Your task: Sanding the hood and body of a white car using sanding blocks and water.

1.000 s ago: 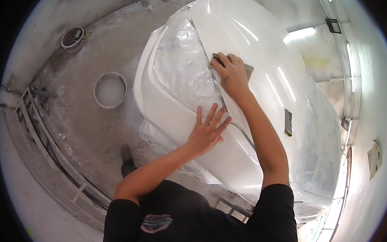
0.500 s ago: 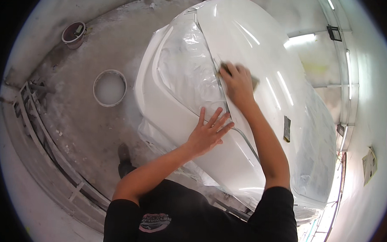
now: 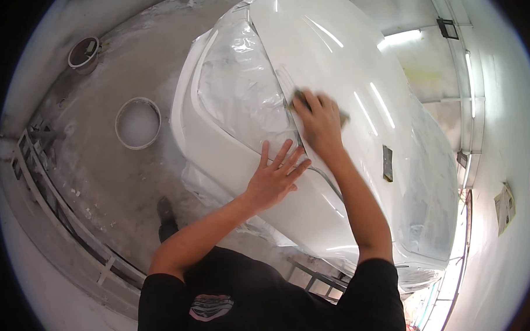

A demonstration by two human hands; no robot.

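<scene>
A white car body point(image 3: 350, 69) lies in front of me, with its headlight under clear plastic film point(image 3: 241, 89). My right hand point(image 3: 322, 121) presses a dark, olive-edged piece of sandpaper point(image 3: 344, 118) against the hood beside the gap above the headlight. Its fingers are curled over the sheet and slightly blurred. On the white panel below the headlight rests my left hand point(image 3: 274, 176), flat with fingers spread, fingertips reaching the film's edge. Another dark piece, which looks like sandpaper point(image 3: 387, 163), lies on the hood to the right.
On the floor to the left stands a round white bucket point(image 3: 138, 124) of cloudy liquid. A smaller bucket point(image 3: 84, 55) is farther off by the wall. A metal frame point(image 3: 71, 211) runs along the left side. More plastic sheeting point(image 3: 430, 189) covers the car's right side.
My right hand has slid a little nearer to me along the hood with the sandpaper. My left hand stays on the panel. The whole view has shifted slightly.
</scene>
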